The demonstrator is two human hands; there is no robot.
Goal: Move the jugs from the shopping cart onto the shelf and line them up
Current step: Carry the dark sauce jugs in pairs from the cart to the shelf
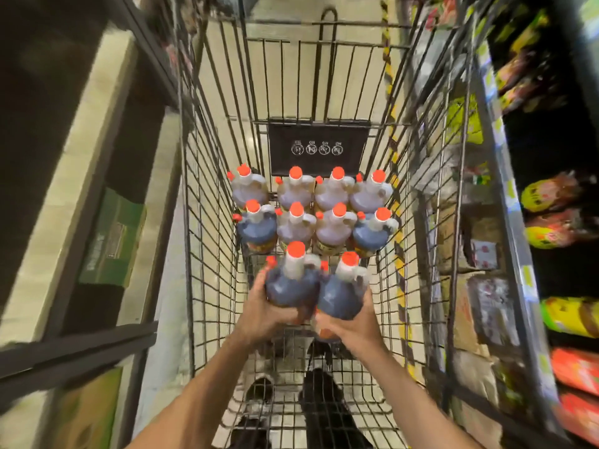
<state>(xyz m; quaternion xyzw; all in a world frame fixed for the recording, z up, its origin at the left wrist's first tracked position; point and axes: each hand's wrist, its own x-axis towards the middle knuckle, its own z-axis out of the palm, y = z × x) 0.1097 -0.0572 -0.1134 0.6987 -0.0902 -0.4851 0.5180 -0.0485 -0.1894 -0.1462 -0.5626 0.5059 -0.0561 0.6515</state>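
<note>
I look down into a wire shopping cart [207, 254]. Several dark-filled jugs with orange caps [334, 222] stand in two rows at its far end. My left hand [265, 306] grips one jug [291, 286] by its body. My right hand [353, 325] grips a second jug [342, 296] right beside it. Both held jugs are upright and touch each other, raised a little above the cart's floor, nearer to me than the rows.
A shelf unit [77, 176] runs along the left with a green box [113, 238] on a lower level. Packed shelves of bagged goods [564, 319] line the right side. The cart's high wire walls close in on both sides of my arms.
</note>
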